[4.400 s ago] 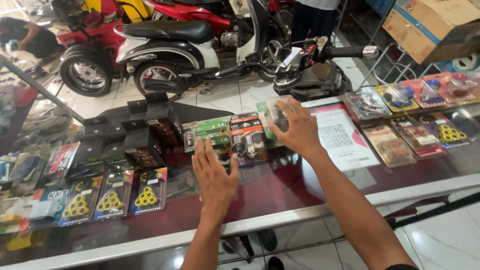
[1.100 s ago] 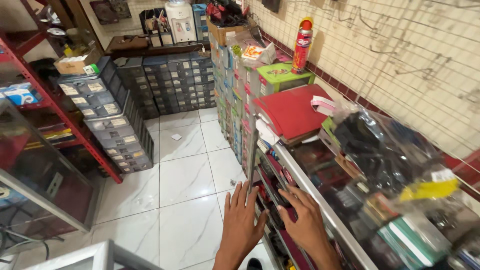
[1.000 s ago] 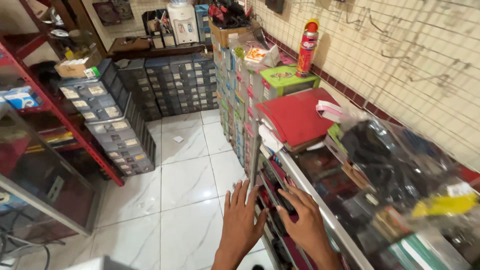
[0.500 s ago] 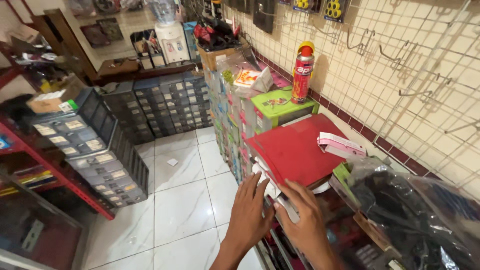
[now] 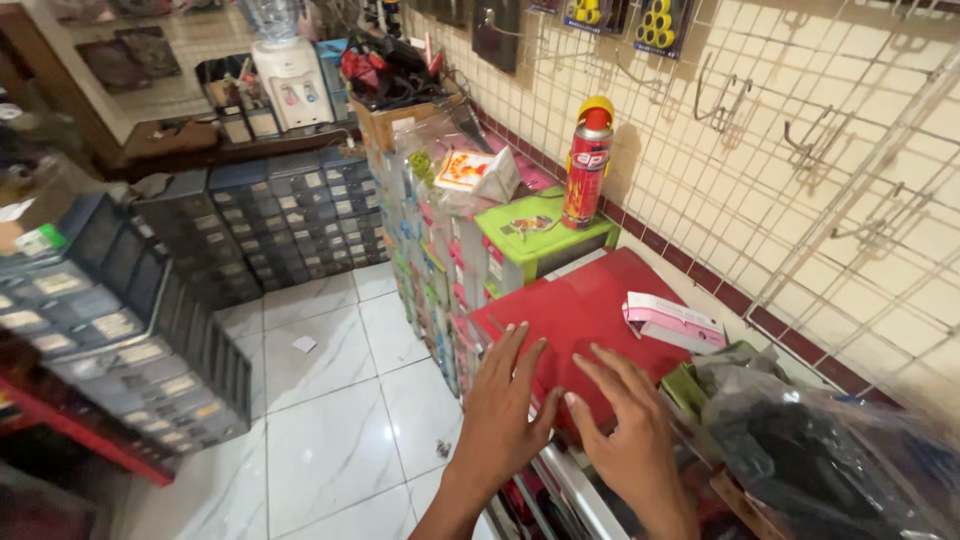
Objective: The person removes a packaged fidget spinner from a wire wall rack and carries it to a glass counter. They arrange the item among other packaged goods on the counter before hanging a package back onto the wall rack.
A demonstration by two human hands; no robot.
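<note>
Head view: the left hand (image 5: 503, 415) lay flat, fingers spread wide, holding nothing, its fingertips on the near left edge of the flat red rectangular board (image 5: 590, 320). The right hand (image 5: 632, 440) was likewise open and empty, fingers resting on the board's near edge, just right of the left hand. The board lay atop stacked boxes, centre right. A pink and white carton (image 5: 673, 320) sat on its right side. A red spray can with yellow cap (image 5: 587, 165) stood upright on a green box (image 5: 540, 232) beyond.
</note>
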